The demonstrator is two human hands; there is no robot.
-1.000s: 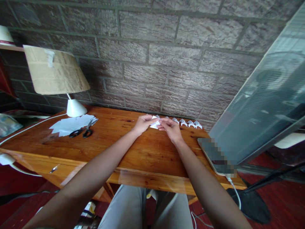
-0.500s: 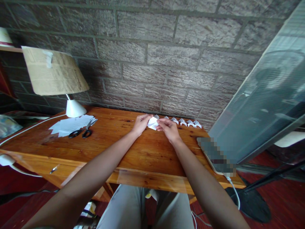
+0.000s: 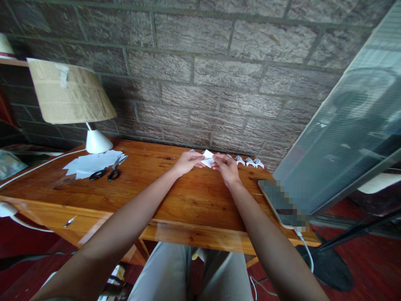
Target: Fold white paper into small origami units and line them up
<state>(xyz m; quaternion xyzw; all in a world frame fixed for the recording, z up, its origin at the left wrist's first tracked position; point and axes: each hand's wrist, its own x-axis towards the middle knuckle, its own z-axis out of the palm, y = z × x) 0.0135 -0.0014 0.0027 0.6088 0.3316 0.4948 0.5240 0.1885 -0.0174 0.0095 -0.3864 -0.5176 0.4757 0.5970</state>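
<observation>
Between my hands, over the back of the wooden desk [image 3: 188, 200], is a small white folded paper [image 3: 207, 158]. My left hand [image 3: 188, 162] pinches its left side with thumb and fingers. At the opposite side, my right hand [image 3: 226, 166] pinches the paper as well. Its visible face looks diamond-shaped with a crease across it. Behind my hands runs a row of several small folded paper pieces [image 3: 249, 162] along the wall side; my fingers and the held paper hide part of that row.
On the left, black-handled scissors [image 3: 109, 170] lie on loose white paper sheets [image 3: 84, 164], before a lamp [image 3: 97, 141] with a paper-like shade. A tablet or phone [image 3: 282, 205] with a white cable [image 3: 307, 251] rests at the right edge. A brick wall [image 3: 200, 75] bounds the back.
The paper has turned and shifted slightly right and up, now showing a diamond shape. My left hand has moved right along with it, and my right hand a little right.
</observation>
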